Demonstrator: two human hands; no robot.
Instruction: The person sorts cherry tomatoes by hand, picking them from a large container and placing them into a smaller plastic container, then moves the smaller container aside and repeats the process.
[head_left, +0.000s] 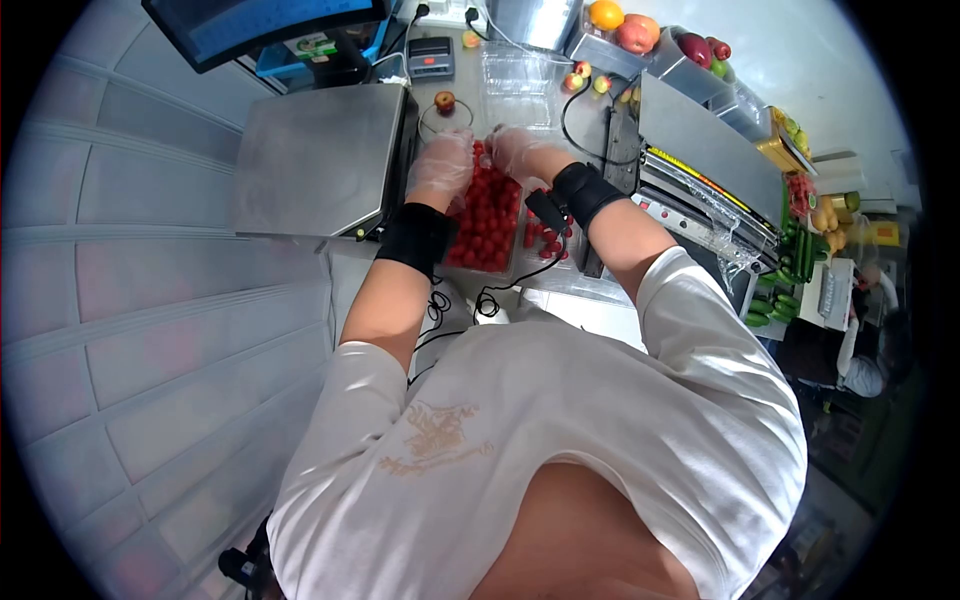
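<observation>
A clear plastic box (pixel 485 262) full of small red fruits (pixel 486 222), which look like cherry tomatoes, lies in front of me on the counter. Over its far left corner is my left hand (pixel 447 160), in a clear plastic glove, its fingers curled inward. My right hand (pixel 520 153), gloved the same way, bends over the far right corner with its fingers drawn together. Whatever either hand holds is too small or hidden to make out. Beside the full box, a second clear container (pixel 522 262) has fewer red fruits in it, partly behind a dangling black cable.
A steel-topped machine (pixel 315 160) stands at left, below a monitor (pixel 270 25). On the right is a wrapping machine (pixel 700 190). Clear clamshell packs (pixel 518 85) lie beyond my hands. Fruit bins (pixel 690 70) line the back; another person (pixel 865 330) is far right.
</observation>
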